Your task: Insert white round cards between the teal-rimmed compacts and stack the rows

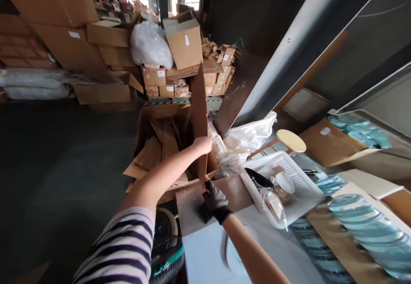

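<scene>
An upright sheet of cardboard [199, 104] stands nearly edge-on to me. My bare left hand [203, 145] is closed on it partway up. Lower down, my right hand [215, 196], in a dark grey glove, has its fingers closed at the sheet's bottom end, just above the table edge. Directly behind and to the left is a big open cardboard box [171, 194] with several flattened cardboard pieces [150, 155] in it. Beneath my right forearm, a white rounded object [234, 256] lies on the white table [202, 249], partly hidden by the arm.
Right on the table, a white plastic basket [308, 196] holds a black item and wrapped pieces. A round stool [291, 141], clear plastic bags [253, 134] and a dark pillar [257, 87] stand beyond. Stacked rolls [369, 228] lie at right. Cartons [184, 40] are piled behind.
</scene>
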### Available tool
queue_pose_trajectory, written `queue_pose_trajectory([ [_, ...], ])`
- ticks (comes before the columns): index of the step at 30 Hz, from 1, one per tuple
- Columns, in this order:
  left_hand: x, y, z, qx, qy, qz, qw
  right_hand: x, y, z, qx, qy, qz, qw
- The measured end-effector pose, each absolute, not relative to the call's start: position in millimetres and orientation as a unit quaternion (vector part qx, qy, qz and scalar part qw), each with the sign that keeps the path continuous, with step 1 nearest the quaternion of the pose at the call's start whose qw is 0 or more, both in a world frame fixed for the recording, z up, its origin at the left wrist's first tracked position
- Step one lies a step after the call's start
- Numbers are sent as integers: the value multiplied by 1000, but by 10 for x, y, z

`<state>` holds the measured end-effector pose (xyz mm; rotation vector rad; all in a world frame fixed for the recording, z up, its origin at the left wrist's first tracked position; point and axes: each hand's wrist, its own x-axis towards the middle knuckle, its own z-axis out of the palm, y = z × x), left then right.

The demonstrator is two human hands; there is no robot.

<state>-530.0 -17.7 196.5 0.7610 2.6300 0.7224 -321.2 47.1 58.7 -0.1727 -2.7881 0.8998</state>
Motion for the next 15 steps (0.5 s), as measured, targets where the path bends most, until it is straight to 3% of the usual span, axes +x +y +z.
queue_pose_trajectory([
  [4, -5510, -14, 2258, 310, 904, 254, 145, -2832, 641, 830, -65, -931, 350, 85],
  [9, -5965, -93, 2813, 310, 900, 281, 124, -2578, 791, 1195, -85, -912, 377, 140],
  [15, -6448, -239, 3073, 308, 900, 281, 130, -2270, 962, 1168, -117, -904, 378, 163],
])
